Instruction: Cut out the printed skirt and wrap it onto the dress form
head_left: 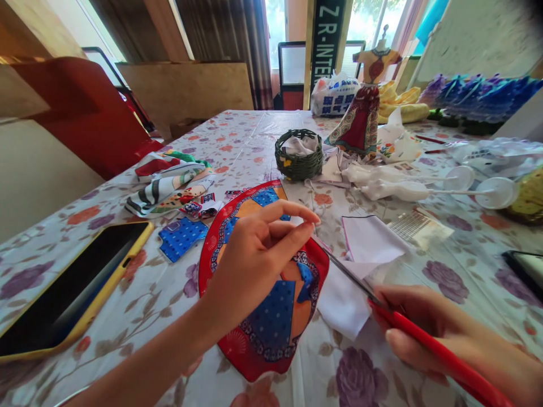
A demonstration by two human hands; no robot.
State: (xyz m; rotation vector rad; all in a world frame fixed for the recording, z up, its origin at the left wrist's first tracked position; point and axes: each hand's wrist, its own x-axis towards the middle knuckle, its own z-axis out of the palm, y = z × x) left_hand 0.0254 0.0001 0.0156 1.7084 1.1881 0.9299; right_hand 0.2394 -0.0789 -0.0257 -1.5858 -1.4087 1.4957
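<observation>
Grips red-handled metal tool (441, 351) in right hand (428, 322); holds left hand (254, 249), thumb against forefinger, over red-bordered cloth (269, 316), in front of green woven basket (300, 164)

Worktop (161, 294) was white with purple, orange flowers. Large cloth (269, 316) was red-edged, patches dotted blue and orange. Scissors handles (428, 342) were red, phone case (78, 323) yellow.

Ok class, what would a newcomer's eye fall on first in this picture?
Probably the red-edged cloth patterned blue and orange, front and centre beneath the left hand. Next, the red-handled tool in the right hand, slanting in from the lower right. Farther back, right of the green basket, stands a small dressed figure.
</observation>
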